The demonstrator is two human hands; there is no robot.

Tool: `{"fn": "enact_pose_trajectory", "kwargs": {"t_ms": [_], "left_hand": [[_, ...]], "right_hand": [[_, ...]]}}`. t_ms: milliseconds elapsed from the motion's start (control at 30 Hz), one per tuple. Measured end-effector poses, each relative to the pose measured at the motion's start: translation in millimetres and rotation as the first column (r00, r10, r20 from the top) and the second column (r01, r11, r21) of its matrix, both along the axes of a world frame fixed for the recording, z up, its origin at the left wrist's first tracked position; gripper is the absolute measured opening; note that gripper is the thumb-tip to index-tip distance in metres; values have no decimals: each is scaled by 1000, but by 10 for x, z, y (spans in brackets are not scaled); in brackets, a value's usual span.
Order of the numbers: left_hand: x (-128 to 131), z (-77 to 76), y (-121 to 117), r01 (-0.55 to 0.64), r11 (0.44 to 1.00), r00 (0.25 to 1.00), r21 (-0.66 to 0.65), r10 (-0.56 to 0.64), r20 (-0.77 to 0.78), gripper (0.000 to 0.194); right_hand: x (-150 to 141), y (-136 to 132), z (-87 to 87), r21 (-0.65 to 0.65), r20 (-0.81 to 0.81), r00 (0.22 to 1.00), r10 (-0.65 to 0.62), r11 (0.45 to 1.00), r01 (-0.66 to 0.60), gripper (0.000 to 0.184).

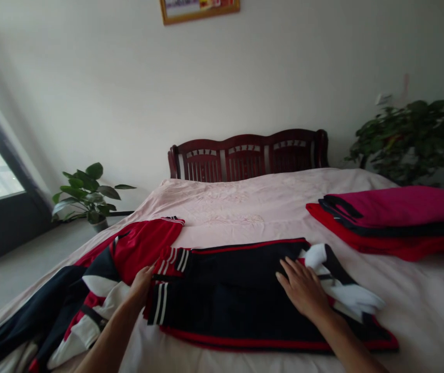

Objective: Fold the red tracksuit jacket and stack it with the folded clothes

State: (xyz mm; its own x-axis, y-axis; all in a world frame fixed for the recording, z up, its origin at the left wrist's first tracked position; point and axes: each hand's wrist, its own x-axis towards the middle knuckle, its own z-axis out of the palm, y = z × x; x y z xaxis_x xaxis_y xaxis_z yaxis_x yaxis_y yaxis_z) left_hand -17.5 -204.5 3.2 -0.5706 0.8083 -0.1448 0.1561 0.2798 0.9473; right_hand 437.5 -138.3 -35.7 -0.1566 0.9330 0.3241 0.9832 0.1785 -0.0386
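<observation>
Pressing evenly: open, flat right hand [303, 287] spreads its fingers at 3 o'clock on a folded black-and-red tracksuit garment [230, 295]; left hand [140, 285] at 9 o'clock, grip unclear, touches its white-striped cuff [160, 305].

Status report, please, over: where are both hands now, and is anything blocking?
Left hand at striped cuff; right hand flat on navy track garment. Folded magenta stack off right, not blocking.

We see two bare forearms [109, 336] with nothing worn on them, narrowing to slim wrists; our left hand [142, 284] looks smaller from here, and our right hand [303, 288] shows long, slender fingers [289, 270].
</observation>
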Motion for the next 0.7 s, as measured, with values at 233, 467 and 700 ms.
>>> {"fn": "enact_pose_trajectory", "kwargs": {"t_ms": [233,467,700], "left_hand": [[-84,38,-72,58,998,986,-21,-54,156,31],[73,130,-59,150,981,984,-124,-160,-78,42],[93,44,-18,-17,990,886,-138,-49,-461,28]], "right_hand": [[-35,-67,80,-41,-21,1000,4,999,-4,54],[-20,-30,37,-20,-12,1000,11,1000,-11,55],[-17,-34,36,-10,-7,1000,10,1000,-10,54]]}}
